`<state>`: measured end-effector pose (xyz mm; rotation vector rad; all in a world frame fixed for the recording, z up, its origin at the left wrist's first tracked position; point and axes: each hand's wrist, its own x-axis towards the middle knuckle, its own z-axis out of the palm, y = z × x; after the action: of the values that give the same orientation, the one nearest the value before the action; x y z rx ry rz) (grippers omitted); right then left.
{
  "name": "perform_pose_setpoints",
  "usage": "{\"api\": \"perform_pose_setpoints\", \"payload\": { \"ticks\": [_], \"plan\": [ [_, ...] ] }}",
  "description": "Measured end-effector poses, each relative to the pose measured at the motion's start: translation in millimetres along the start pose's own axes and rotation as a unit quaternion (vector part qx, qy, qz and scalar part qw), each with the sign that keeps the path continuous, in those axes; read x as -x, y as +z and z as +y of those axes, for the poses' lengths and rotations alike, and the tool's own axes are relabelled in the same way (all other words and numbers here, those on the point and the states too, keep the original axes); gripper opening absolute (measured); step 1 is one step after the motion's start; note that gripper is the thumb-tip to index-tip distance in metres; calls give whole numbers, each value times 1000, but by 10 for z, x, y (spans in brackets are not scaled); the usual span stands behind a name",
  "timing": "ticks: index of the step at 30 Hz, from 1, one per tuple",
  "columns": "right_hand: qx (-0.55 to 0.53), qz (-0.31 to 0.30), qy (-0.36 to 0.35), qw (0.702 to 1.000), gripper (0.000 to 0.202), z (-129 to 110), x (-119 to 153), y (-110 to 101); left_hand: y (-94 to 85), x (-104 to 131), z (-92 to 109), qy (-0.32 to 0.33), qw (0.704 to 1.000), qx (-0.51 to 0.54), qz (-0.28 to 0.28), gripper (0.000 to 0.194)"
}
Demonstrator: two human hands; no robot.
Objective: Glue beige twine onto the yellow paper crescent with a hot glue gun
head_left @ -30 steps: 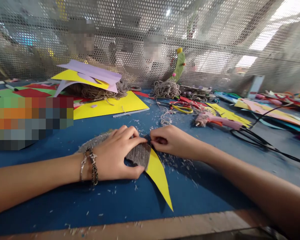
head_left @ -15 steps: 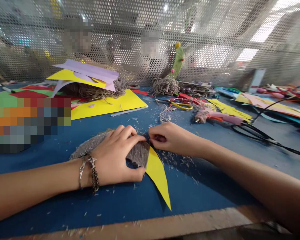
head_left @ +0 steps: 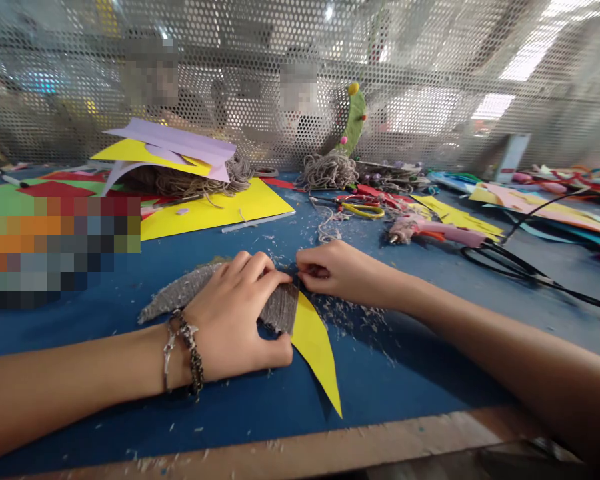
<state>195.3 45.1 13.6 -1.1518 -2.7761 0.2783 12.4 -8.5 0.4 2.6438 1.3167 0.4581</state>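
On the blue work surface lies a crescent [head_left: 280, 308] covered on its left part with rows of grey yarn. Bare yellow card [head_left: 316, 347] forms its right end and tapers to a point near the front edge. My left hand [head_left: 235, 313], with bracelets at the wrist, grips the yarn-covered part, thumb at the lower edge and fingers over the upper edge. Just beyond the last rows of yarn, my right hand [head_left: 325, 270] is closed in a pinch at the upper edge. What its fingertips hold is too small to make out.
A pink glue gun [head_left: 440, 232] with a black cable lies to the right. Behind are yellow-handled scissors [head_left: 363, 211], a grey yarn heap [head_left: 329, 172] and stacked coloured paper [head_left: 175, 150]. Yarn scraps litter the surface. A perforated metal screen [head_left: 260, 80] stands at the back.
My left wrist and palm have shifted slightly right and down, showing more of the crescent's left end. My right hand keeps its pinch at nearly the same spot.
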Motion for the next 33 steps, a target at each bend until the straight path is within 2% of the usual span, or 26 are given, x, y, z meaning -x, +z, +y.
{"api": "perform_pose_setpoints", "payload": {
  "ticks": [14,23,27,33],
  "plan": [
    [25,7,41,999,11,-33,-42,12,15,-17,5,-5,1000,3,-5,47],
    [104,1,44,994,12,-76,-2,59,0,0,-17,13,1000,9,-4,52],
    [132,-13,63,989,13,-117,-4,41,-11,11,-8,19,999,24,-14,41],
    [147,-11,52,988,14,-106,2,32,-32,30,0,41,999,27,-3,28]
  ]
}}
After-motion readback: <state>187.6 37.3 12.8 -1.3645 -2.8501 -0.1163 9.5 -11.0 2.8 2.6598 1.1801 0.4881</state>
